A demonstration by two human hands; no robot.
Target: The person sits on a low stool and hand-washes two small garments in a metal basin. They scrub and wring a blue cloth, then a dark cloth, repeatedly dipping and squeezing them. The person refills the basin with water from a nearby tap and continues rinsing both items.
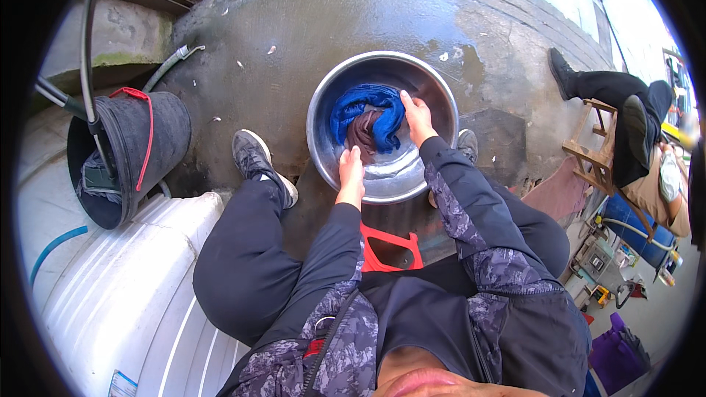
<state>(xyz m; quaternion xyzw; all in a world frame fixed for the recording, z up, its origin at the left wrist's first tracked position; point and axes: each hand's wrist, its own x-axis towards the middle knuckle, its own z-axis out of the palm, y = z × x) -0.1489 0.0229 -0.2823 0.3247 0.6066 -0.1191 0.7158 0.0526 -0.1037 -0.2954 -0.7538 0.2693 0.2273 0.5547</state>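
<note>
A round stainless steel basin (320, 121) stands on the wet ground between my feet. Inside it lies a ring-shaped wet bundle of blue cloth (367, 94) and brown cloth (361, 129). Shiny water or wet metal shows below the bundle. My left hand (351, 172) reaches over the near rim, its fingertips at the lower edge of the brown cloth. At the right side, my right hand (418, 117) has its thumb against the blue cloth. The undersides of my fingers are hidden, so a grip is not plain on either side.
A black bucket (160, 138) with a red handle lies tipped at left, beside a white ribbed tub (132, 275) and hoses. A red plastic stool (391, 245) is under me. At right, another person's legs (623, 88) extend by a wooden stool (593, 146). A blue barrel (634, 223) stands behind.
</note>
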